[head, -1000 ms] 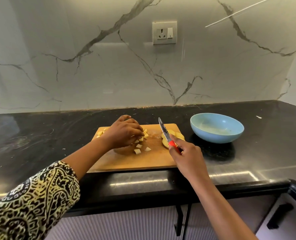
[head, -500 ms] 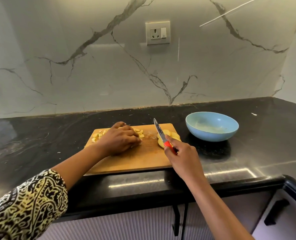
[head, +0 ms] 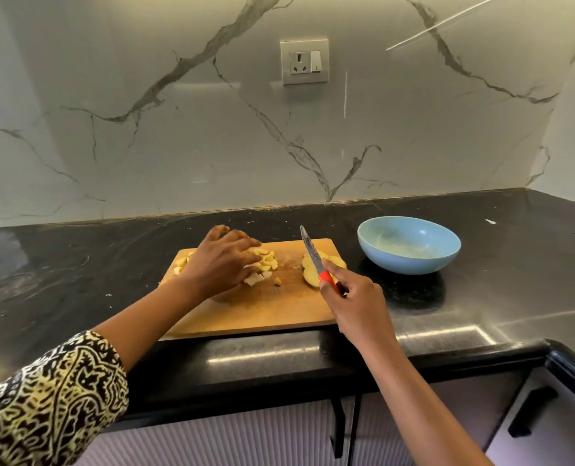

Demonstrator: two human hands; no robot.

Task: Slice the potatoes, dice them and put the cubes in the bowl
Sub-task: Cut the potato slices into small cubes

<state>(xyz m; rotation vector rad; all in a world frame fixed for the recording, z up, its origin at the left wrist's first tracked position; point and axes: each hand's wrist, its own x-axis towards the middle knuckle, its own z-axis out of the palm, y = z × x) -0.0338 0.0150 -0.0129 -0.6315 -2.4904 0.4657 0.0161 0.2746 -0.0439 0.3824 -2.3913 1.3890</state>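
Head view: diced cubes [head: 264,264] lie under the left hand [head: 218,264]'s loosely bent fingers, uncut slices [head: 311,279] beside the right hand [head: 356,304] grasping the knife [head: 315,260], bowl [head: 407,264] without cubes yet.

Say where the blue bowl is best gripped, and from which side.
Probably the rim of the bowl, pinched from above on its left side, nearest the board. It stands upright with smooth sloping walls, so only the thin open edge offers a grip; the right hand holds the knife.

Cutting board [head: 262,309] on counter [head: 77,280], cubes [head: 265,260] at board's 11 o'clock, slices [head: 310,276] at its 2 o'clock, bowl [head: 408,264] off-board, 2 o'clock.
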